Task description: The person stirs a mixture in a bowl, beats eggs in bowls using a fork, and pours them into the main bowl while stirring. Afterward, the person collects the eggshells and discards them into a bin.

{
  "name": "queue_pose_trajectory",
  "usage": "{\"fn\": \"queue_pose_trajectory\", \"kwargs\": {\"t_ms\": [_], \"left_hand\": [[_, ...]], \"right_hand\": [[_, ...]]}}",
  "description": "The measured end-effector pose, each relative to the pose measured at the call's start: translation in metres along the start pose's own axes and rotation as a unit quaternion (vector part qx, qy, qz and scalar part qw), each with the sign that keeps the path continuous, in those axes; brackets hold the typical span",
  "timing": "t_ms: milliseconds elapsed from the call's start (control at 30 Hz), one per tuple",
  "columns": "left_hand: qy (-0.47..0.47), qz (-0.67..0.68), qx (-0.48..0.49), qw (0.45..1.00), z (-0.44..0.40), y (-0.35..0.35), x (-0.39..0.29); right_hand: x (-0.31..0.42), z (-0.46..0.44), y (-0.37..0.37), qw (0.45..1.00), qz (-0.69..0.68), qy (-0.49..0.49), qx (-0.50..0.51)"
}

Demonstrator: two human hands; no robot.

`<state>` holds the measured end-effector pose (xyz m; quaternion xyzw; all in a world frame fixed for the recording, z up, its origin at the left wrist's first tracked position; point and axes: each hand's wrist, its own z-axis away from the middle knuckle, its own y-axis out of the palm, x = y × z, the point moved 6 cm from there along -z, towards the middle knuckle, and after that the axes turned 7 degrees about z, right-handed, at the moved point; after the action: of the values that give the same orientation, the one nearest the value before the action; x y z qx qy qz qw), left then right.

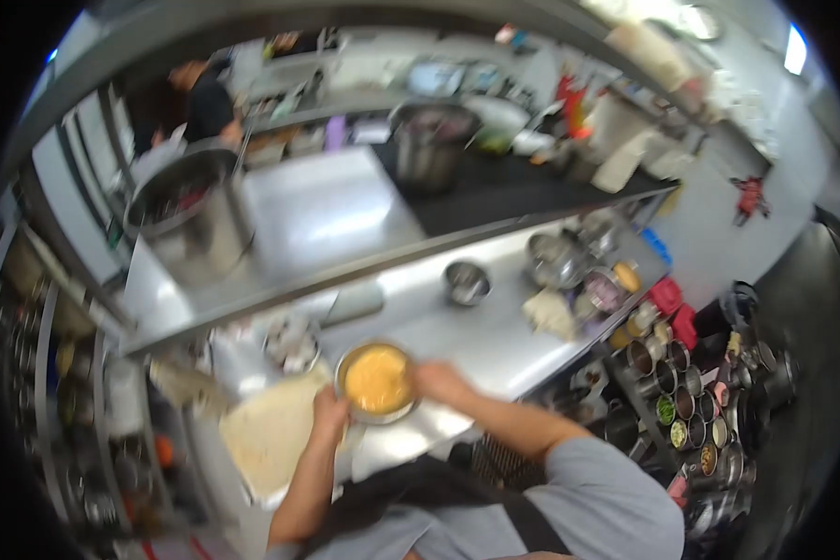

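Note:
A round metal bowl (385, 417) sits low in front of me at the near side of the counter. Inside it is a yellow-orange mixture (373, 378) that looks like beaten egg. My left hand (329, 411) grips the bowl's left rim. At the right rim is my right hand (437, 381), its fingers closed and blurred; whatever they hold, if anything, cannot be made out. A pale cutting board (269, 439) lies to the left of the bowl, beside my left forearm.
A small metal bowl (467, 283) stands farther back on the steel counter (411, 322). Larger bowls (556, 261) and a pale cloth (551, 315) are at right. A raised shelf carries two big pots (191, 219). Another person (205, 103) stands behind it.

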<state>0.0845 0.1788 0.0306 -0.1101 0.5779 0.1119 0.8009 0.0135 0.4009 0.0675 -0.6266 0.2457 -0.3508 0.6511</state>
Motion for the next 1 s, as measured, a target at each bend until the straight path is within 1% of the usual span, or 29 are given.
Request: {"fn": "queue_pose_trajectory", "kwargs": {"t_ms": [33,67,100,133,200,233,267,333,367,433,467,533,567,600,667,700,733,800,833,933,1000], "left_hand": [[0.000,0.050,0.012,0.999,0.007,0.005,-0.015],[0.004,0.058,0.025,0.998,0.002,0.004,-0.011],[-0.001,0.065,0.035,0.997,-0.002,0.002,-0.006],[0.012,0.069,0.043,0.997,-0.001,0.005,-0.011],[-0.010,0.053,0.036,0.998,0.001,0.008,-0.013],[-0.002,0.066,0.038,0.997,-0.006,0.011,-0.007],[0.002,0.068,0.035,0.997,-0.010,0.011,0.000],[0.005,0.072,0.019,0.997,-0.010,0.008,-0.003],[0.005,0.074,0.017,0.997,-0.010,0.006,-0.005],[-0.004,0.071,0.032,0.997,-0.005,0.003,-0.010],[-0.005,0.074,0.030,0.997,-0.005,0.005,-0.010],[-0.002,0.075,0.025,0.997,-0.003,0.007,-0.011],[-0.005,0.073,0.022,0.997,-0.001,0.003,-0.013],[-0.005,0.064,0.016,0.998,0.002,0.000,-0.019],[-0.017,0.051,0.011,0.998,0.004,-0.002,-0.018],[-0.008,0.066,0.015,0.998,0.000,-0.003,-0.014],[-0.001,0.081,0.019,0.997,0.001,-0.004,-0.015],[-0.007,0.082,0.015,0.997,0.003,-0.007,-0.015],[-0.007,0.093,0.021,0.995,0.003,-0.007,-0.013],[0.005,0.097,0.025,0.995,0.007,-0.004,-0.021],[0.017,0.075,0.019,0.997,0.007,-0.005,-0.020]], "right_hand": [[0.027,0.017,-0.041,0.997,-0.067,-0.022,-0.036],[0.030,0.025,-0.056,0.991,-0.124,-0.046,-0.036],[0.011,0.022,-0.048,0.981,-0.187,-0.051,-0.011],[0.006,0.023,-0.055,0.983,-0.177,-0.047,-0.021],[-0.014,0.022,-0.066,0.990,-0.102,0.081,-0.060],[-0.003,0.020,-0.061,0.991,-0.075,0.051,-0.101],[0.009,0.020,-0.053,0.993,-0.074,0.010,-0.096],[0.013,0.021,-0.052,0.991,-0.128,-0.031,-0.025],[0.005,0.019,-0.053,0.991,-0.127,-0.032,-0.024],[-0.023,0.013,-0.058,0.992,-0.095,0.069,-0.055],[-0.020,0.012,-0.052,0.992,-0.094,0.066,-0.053],[0.017,0.016,-0.061,0.995,-0.079,0.022,-0.062],[0.029,0.020,-0.068,0.992,-0.121,0.010,-0.032],[0.018,0.013,-0.063,0.992,-0.122,0.009,-0.029],[-0.013,0.001,-0.045,0.973,-0.219,0.040,-0.060],[-0.020,0.006,-0.061,0.976,-0.168,0.117,-0.081],[-0.017,0.008,-0.056,0.975,-0.174,0.118,-0.072],[0.005,0.013,-0.043,0.981,-0.193,0.003,-0.035],[0.005,0.014,-0.041,0.980,-0.199,0.005,-0.026],[-0.013,0.014,-0.054,0.954,-0.269,0.108,-0.070],[-0.004,0.019,-0.055,0.978,-0.157,0.128,-0.057]]}}
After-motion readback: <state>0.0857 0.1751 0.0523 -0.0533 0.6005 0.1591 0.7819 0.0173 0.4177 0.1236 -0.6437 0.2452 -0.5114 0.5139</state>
